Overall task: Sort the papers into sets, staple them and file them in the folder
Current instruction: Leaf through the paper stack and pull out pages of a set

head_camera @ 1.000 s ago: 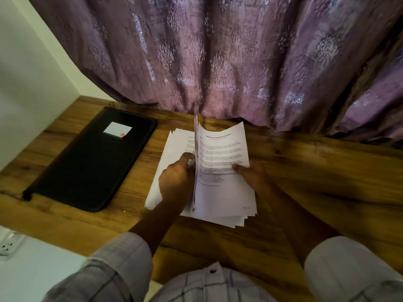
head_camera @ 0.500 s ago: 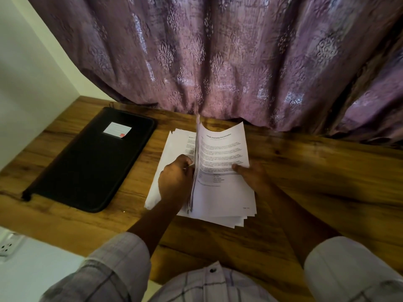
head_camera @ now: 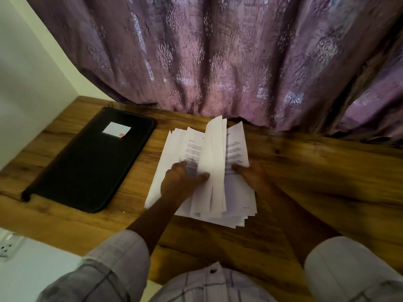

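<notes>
Papers (head_camera: 237,197) lie fanned mid-desk (head_camera: 316,182), just right of the black folder (head_camera: 87,162). The left hand (head_camera: 181,184) pinches a few raised sheets (head_camera: 214,149) between thumb and fingers. The right hand (head_camera: 250,175) lies flat, fingers pressing the pile's right side.

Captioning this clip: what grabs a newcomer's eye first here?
The fanned stack of white papers in the middle of the wooden table stands out first, with several sheets lifted on edge by the left hand while the right hand presses the pile down. Next come the black folder lying flat to the left and the purple patterned curtain filling the back.
</notes>
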